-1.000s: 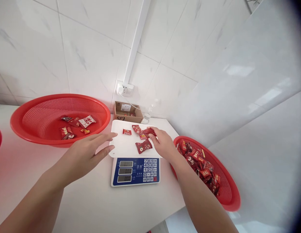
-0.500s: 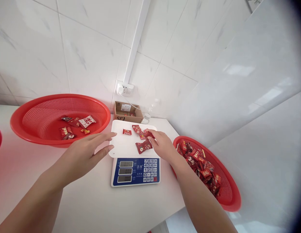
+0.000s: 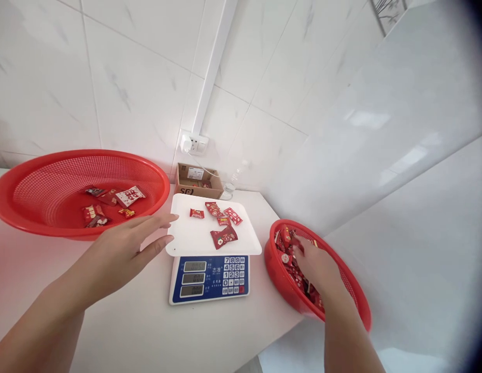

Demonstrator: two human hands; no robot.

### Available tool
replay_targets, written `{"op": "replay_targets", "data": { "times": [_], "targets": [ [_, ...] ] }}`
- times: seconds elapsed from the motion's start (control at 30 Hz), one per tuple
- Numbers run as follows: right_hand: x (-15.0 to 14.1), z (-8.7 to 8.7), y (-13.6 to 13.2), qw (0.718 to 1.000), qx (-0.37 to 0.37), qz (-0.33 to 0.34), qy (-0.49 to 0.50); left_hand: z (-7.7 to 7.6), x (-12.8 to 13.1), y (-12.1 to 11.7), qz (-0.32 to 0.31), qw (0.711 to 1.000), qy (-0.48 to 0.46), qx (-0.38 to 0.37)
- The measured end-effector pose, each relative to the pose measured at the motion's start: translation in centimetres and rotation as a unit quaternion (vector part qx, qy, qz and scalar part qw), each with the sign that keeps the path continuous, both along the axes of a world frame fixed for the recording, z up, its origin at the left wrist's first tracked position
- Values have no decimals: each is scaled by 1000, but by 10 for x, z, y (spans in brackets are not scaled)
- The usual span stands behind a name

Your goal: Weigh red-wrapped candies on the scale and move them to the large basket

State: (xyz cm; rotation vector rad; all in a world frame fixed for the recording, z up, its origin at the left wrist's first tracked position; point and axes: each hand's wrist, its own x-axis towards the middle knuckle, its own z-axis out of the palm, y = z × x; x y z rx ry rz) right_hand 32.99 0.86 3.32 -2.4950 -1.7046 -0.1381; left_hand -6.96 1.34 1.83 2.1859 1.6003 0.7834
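A blue-faced digital scale [image 3: 210,277] stands on the white counter, and its white pan [image 3: 186,241] carries several red candy packets [image 3: 224,236]. My left hand [image 3: 126,248] hovers open, fingers stretched out, just left of the pan and holds nothing. My right hand [image 3: 316,267] reaches down into the small red basket [image 3: 282,285] at the right, among its many red candy packets [image 3: 286,243]. Its fingertips are buried in the packets, so I cannot make out whether it grips one.
A large red mesh basket [image 3: 39,220] at the left holds several packets [image 3: 129,196]. A small cardboard box [image 3: 196,180] and a clear bottle [image 3: 230,186] stand behind the scale below a wall socket [image 3: 193,143]. The counter edge runs under the right basket.
My right hand left the scale pan and moved right and down into the small red basket. The view shifted a little to the right. My left hand stayed put.
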Motion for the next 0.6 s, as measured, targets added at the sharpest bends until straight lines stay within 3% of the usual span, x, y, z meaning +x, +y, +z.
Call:
{"op": "replay_targets", "data": {
  "times": [0.07,0.2,0.3,0.43,0.53,0.6],
  "targets": [
    [3,-6,-3,999,-24,-16,-14,-2,1,0,0,1000,-1,-8],
    [-40,-26,14,986,-18,161,50,-4,4,-1,-5,1000,0,-11],
    [-88,-38,31,967,-66,231,89,-1,4,-3,-9,1000,0,-15],
    [-130,-43,43,951,-75,280,103,3,3,-3,-3,1000,-8,-15],
    [-138,-43,57,945,-60,302,113,1,1,-1,-2,1000,-9,2],
    [-135,-43,75,954,-45,268,125,-2,1,1,0,1000,-10,6]
  ]
}}
